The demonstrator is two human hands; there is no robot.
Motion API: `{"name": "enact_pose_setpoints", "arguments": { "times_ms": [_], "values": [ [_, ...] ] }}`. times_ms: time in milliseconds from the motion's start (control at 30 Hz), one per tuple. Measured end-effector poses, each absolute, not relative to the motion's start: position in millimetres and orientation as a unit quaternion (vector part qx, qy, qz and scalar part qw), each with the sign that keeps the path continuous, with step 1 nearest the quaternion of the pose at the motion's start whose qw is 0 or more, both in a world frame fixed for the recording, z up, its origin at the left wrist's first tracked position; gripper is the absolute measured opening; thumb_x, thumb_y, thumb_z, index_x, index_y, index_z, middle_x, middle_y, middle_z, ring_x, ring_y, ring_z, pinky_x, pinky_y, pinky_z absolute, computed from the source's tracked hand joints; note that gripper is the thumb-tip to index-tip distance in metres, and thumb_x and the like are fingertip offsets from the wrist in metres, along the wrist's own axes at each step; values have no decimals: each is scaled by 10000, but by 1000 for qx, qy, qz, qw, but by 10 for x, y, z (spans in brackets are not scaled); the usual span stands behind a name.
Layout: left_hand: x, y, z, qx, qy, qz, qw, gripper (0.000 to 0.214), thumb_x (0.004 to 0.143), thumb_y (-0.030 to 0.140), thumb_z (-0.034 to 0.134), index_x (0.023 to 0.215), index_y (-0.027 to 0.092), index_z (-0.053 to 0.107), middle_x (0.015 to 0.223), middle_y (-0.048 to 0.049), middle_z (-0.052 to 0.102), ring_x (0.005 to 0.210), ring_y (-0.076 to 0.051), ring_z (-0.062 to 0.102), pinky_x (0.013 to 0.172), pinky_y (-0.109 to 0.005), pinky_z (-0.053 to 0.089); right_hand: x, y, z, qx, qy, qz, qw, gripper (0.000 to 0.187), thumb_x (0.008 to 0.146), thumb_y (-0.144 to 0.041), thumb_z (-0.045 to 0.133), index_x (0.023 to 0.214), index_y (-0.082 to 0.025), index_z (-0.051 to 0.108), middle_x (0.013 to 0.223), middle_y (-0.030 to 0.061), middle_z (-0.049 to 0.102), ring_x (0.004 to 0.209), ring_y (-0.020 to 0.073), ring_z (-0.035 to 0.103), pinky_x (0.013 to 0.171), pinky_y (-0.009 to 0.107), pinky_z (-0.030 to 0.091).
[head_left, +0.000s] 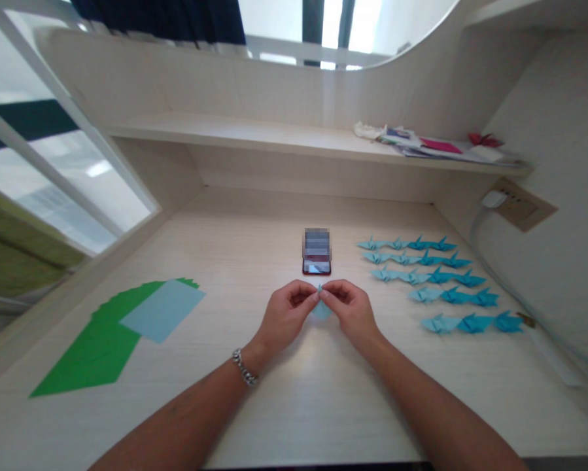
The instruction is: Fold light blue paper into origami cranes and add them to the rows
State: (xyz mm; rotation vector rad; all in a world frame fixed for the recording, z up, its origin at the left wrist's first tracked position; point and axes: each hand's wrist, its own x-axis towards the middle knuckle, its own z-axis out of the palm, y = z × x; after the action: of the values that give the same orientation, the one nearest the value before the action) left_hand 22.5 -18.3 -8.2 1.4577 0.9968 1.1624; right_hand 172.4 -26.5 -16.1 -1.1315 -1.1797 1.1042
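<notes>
My left hand (288, 314) and my right hand (351, 309) meet at the middle of a pale wooden desk (284, 405). Both pinch a small folded piece of light blue paper (320, 310) between fingertips, just above the desk. The paper is partly hidden by my fingers. A chain bracelet (244, 368) sits on my left wrist. A phone (316, 256) lies flat just beyond my hands.
Several folded blue paper cranes (441, 281) lie in rows at the right. Flat green sheets (97, 343) with a light blue sheet (162, 309) on top lie at the left. A shelf (274, 137) carries papers (435, 149) at its right end. A wall socket (517, 204) with a cable is at far right.
</notes>
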Motion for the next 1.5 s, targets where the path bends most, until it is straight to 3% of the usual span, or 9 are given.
{"name": "enact_pose_setpoints", "arguments": {
  "times_ms": [933,1300,1500],
  "values": [
    [263,-236,-65,578,382,499,520,246,775,270,660,993,157,645,938,-78,688,837,-172,645,760,-294,526,1698,-280,-124,-463,-455,485,586,178,663,-293,731,791,-173,699,774,48,704,708,179,632,692,317,504],
    [277,-235,-82,547,384,510,541,286,722,227,710,966,155,578,807,-39,660,733,-141,640,675,-253,515,1689,-273,-90,-458,-436,488,601,236,602,-293,767,720,-186,593,671,-2,632,604,136,570,598,270,467],
    [275,-235,-96,543,388,498,555,274,713,207,717,917,166,539,766,-16,652,717,-132,640,660,-239,508,1714,-257,-84,-446,-449,518,576,281,621,-263,746,841,-194,586,697,-9,629,637,140,591,601,260,462]
  ]
}}
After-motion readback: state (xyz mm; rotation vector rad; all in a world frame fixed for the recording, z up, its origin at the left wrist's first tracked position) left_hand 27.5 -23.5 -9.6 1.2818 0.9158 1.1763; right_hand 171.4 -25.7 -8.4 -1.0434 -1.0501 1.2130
